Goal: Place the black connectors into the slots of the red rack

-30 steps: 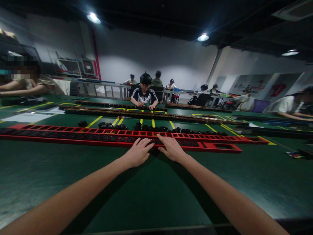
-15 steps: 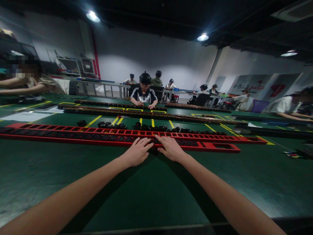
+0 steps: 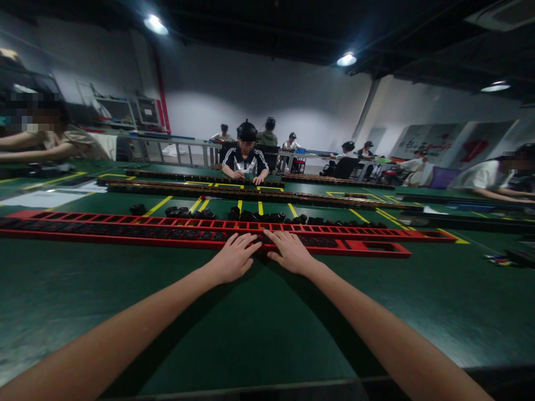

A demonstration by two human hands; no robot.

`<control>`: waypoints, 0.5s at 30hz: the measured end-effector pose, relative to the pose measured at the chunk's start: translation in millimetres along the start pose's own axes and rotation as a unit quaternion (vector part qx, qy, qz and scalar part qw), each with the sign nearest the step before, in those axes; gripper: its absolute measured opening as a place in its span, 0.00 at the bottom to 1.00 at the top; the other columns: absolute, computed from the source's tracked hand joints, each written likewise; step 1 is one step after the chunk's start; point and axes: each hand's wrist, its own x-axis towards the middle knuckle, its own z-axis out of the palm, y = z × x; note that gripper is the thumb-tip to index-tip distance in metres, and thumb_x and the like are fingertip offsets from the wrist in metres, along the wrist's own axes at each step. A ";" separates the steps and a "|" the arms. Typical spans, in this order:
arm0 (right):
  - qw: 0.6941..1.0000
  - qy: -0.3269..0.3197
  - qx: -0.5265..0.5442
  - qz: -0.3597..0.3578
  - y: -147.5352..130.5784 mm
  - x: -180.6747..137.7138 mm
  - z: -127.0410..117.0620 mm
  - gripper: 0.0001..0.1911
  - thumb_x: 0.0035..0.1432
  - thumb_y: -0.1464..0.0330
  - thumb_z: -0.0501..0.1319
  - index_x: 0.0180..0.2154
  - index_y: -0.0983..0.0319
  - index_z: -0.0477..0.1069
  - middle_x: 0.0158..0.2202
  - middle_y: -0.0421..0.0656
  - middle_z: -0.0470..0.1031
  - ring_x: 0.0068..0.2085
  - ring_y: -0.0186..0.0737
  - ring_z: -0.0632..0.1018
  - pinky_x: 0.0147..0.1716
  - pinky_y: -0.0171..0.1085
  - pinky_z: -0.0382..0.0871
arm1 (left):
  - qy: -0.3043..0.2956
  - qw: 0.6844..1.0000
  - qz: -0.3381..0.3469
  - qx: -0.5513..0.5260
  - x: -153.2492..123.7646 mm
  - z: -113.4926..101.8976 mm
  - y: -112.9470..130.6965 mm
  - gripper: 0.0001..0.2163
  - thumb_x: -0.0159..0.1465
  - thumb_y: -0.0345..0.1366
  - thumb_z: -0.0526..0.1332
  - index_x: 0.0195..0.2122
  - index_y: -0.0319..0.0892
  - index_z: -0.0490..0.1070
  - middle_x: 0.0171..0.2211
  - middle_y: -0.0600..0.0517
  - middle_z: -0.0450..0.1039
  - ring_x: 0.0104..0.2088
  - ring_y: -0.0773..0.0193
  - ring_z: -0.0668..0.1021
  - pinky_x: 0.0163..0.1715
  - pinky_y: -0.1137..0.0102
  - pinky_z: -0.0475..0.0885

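Note:
Two long red slotted frames lie side by side across the green table. The near red frame [image 3: 355, 250] carries a row of black square pieces [image 3: 204, 236] in its slots. The far red frame [image 3: 426, 236] shows bare slots along much of its length. My left hand [image 3: 234, 257] rests palm down, fingers stretched over the near frame's middle. Beside it my right hand [image 3: 289, 252] lies with its fingers extended over the same row. Both sets of fingertips are at the black pieces, and neither hand grips anything visible. The pieces beneath the fingers are partly hidden.
Loose black parts [image 3: 254, 216] lie just beyond the frames. Long dark strips [image 3: 200, 190] cross the table farther back. White paper [image 3: 45, 198] is at the left, and a bundle of coloured wires [image 3: 499, 260] at the right. A co-worker [image 3: 246, 156] sits opposite; others work around.
Both hands stay nearly still over the near frame. The view has shifted very slightly.

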 end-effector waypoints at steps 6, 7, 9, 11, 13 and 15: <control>1.000 -0.002 -0.001 -0.013 1.1 -1.4 -0.2 0.33 0.69 0.57 0.54 0.70 0.55 0.50 0.63 0.53 0.65 0.61 0.56 0.67 0.58 0.55 0.61 | -0.013 1.000 -0.008 0.000 0.3 -4.9 4.0 0.24 0.70 0.36 0.53 0.67 0.46 0.58 0.69 0.45 0.55 0.69 0.50 0.58 0.68 0.48 0.49; 1.000 -0.005 -0.008 -0.019 0.8 -1.2 -0.1 0.30 0.69 0.58 0.55 0.69 0.54 0.54 0.63 0.52 0.65 0.61 0.56 0.67 0.58 0.55 0.61 | -0.012 1.000 -0.007 -0.001 0.3 -4.7 3.8 0.24 0.70 0.36 0.53 0.68 0.46 0.58 0.69 0.45 0.54 0.69 0.50 0.58 0.68 0.47 0.49; 1.000 -0.006 -0.012 -0.022 0.7 -0.6 0.3 0.28 0.68 0.60 0.55 0.67 0.53 0.58 0.63 0.52 0.65 0.61 0.56 0.67 0.58 0.56 0.61 | -0.006 1.000 -0.004 -0.004 0.2 -3.4 2.6 0.24 0.70 0.36 0.53 0.68 0.47 0.58 0.69 0.46 0.55 0.69 0.50 0.58 0.68 0.47 0.49; 1.000 0.004 0.000 -0.022 2.4 -0.1 0.5 0.29 0.68 0.61 0.56 0.67 0.55 0.58 0.63 0.52 0.66 0.61 0.54 0.67 0.58 0.55 0.62 | -0.002 1.000 -0.001 -0.006 0.0 -1.7 0.8 0.24 0.70 0.37 0.53 0.68 0.47 0.58 0.69 0.46 0.55 0.69 0.51 0.58 0.68 0.47 0.49; 0.999 0.014 0.024 -0.029 6.9 0.1 -0.5 0.29 0.67 0.62 0.57 0.67 0.58 0.58 0.63 0.52 0.67 0.62 0.53 0.68 0.59 0.52 0.62 | -0.002 1.000 0.001 -0.005 -0.2 -0.8 -0.5 0.24 0.70 0.37 0.53 0.68 0.47 0.58 0.69 0.46 0.54 0.69 0.51 0.58 0.68 0.48 0.48; 0.998 0.021 0.047 -0.025 14.1 -0.2 -2.7 0.28 0.66 0.63 0.59 0.65 0.61 0.61 0.61 0.52 0.69 0.61 0.51 0.70 0.59 0.50 0.63 | -0.005 1.000 0.003 -0.004 -0.5 -1.3 -0.9 0.24 0.70 0.37 0.53 0.68 0.47 0.57 0.70 0.47 0.53 0.69 0.51 0.57 0.68 0.48 0.49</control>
